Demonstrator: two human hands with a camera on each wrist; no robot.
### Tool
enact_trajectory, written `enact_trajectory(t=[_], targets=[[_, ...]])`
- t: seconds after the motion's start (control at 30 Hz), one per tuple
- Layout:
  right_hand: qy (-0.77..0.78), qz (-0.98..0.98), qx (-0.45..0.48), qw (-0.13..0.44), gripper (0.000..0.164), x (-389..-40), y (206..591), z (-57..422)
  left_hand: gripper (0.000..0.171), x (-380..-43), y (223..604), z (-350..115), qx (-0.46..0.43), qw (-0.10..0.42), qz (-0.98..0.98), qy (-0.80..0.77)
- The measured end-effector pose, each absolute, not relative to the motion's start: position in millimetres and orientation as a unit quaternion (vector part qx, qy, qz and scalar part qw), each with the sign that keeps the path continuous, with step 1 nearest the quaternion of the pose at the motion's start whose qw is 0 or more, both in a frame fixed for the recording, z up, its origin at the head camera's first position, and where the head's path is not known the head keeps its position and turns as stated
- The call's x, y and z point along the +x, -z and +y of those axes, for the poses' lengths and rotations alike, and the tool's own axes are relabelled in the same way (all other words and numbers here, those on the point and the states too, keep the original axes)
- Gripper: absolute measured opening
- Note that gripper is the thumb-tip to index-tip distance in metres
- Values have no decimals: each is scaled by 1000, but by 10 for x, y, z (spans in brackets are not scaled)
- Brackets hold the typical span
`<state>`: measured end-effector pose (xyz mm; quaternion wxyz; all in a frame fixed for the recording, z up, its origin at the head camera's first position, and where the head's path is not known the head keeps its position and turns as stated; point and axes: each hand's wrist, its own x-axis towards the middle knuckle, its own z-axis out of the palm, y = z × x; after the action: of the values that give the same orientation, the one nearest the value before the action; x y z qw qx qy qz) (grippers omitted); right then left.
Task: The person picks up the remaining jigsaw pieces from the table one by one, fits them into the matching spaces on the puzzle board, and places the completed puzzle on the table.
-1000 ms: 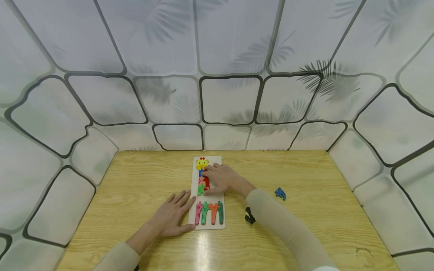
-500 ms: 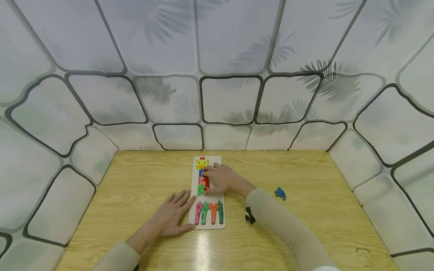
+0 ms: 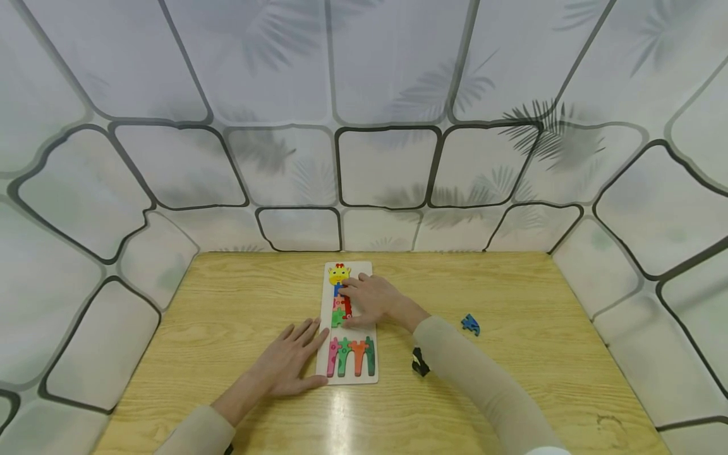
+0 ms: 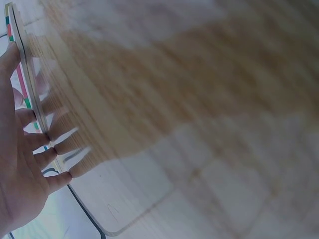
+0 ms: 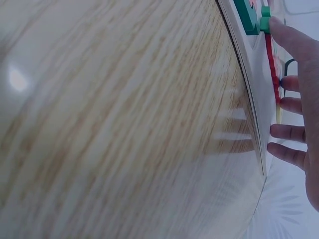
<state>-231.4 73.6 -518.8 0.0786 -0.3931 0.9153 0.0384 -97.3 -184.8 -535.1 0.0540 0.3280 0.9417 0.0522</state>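
Your right hand [image 3: 372, 301] grips nothing, its fingers spread loosely over the upper half of the giraffe jigsaw board [image 3: 327, 302] by the red piece [image 3: 347, 308], thumb at the green body piece [image 3: 338, 318]. The board lies flat on the wooden table [image 3: 239, 297], and should prove light, stiff and apt to slide, so brace it along its long edges, where your left hand [image 3: 290, 363], fingers extended, touches the left side. Its hard little pieces probably pinch best by their sides, as would the blue piece [image 3: 470, 325] lying loose, well apart to the right.
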Motion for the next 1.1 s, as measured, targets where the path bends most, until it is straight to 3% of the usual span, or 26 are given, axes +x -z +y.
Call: enact_trajectory(t=[1.1], targets=[[-46, 912, -401, 73, 88, -2281, 5119, 770, 94, -970, 5323, -1842, 331, 53, 941, -50]])
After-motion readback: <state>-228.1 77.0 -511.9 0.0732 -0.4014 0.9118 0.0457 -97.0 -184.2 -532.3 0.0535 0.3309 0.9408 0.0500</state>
